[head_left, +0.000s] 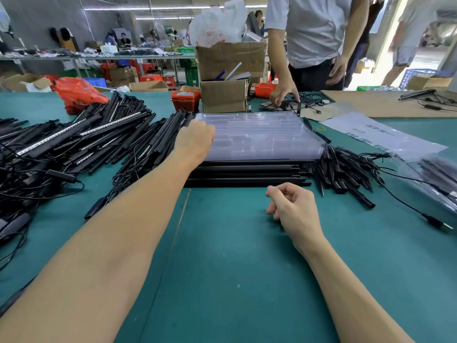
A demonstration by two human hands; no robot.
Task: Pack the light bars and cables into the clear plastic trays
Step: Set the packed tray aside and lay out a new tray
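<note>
Everywhere black light bars point(81, 134) across green table point(222, 243), busy workshop behind.

I have only one view, from the head camera: it looks forward and down across the green-matted work table point(222, 243), close above its near edge, wide enough to reach the far edge and the workshop behind it.

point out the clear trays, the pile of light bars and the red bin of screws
clear trays point(259, 134), head view, on the top tray's moulded middle
light bars point(81, 137), head view, on a bar in the middle of the left pile
red bin point(184, 103), head view, on its front wall
</note>
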